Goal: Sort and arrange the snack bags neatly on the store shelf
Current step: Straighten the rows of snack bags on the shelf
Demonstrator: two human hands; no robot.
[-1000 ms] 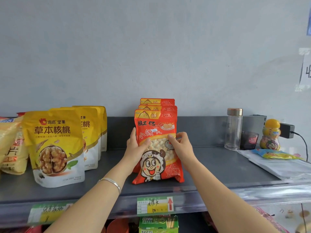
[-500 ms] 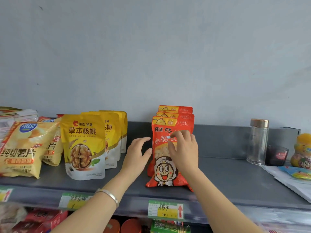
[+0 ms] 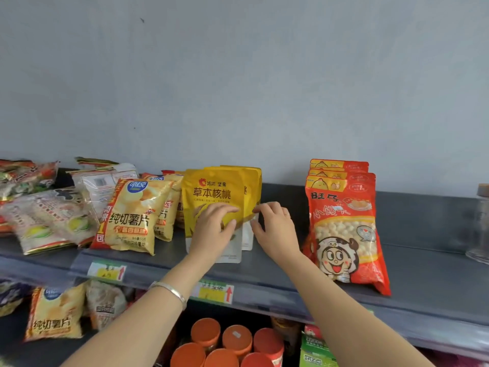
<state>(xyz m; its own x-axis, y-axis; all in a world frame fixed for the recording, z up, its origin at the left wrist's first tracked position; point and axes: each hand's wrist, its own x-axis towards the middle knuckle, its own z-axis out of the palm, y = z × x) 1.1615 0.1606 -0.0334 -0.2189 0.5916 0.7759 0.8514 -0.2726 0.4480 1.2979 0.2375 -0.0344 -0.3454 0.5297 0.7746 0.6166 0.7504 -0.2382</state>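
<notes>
A row of yellow walnut bags (image 3: 211,192) stands upright in the middle of the grey shelf (image 3: 423,287). My left hand (image 3: 214,231) lies on the front bag's face with its fingers stretched to the right. At the right edge of the same row, my right hand (image 3: 275,231) pinches a bag between thumb and curled fingers. To the right, three red cartoon-face snack bags (image 3: 344,234) stand upright in a row, and neither hand touches them. Yellow potato chip bags (image 3: 129,215) lean just left of the walnut bags.
A loose pile of mixed bags (image 3: 45,218) lies at the shelf's far left. A glass bottle (image 3: 480,226) stands at the right edge. Price tags (image 3: 214,291) line the shelf front. On the lower shelf are orange-lidded jars (image 3: 235,337) and more chip bags (image 3: 53,313).
Both hands have left the red bags and moved left onto the yellow walnut bags. The view has swung left, bringing the chip bags and the loose pile into sight.
</notes>
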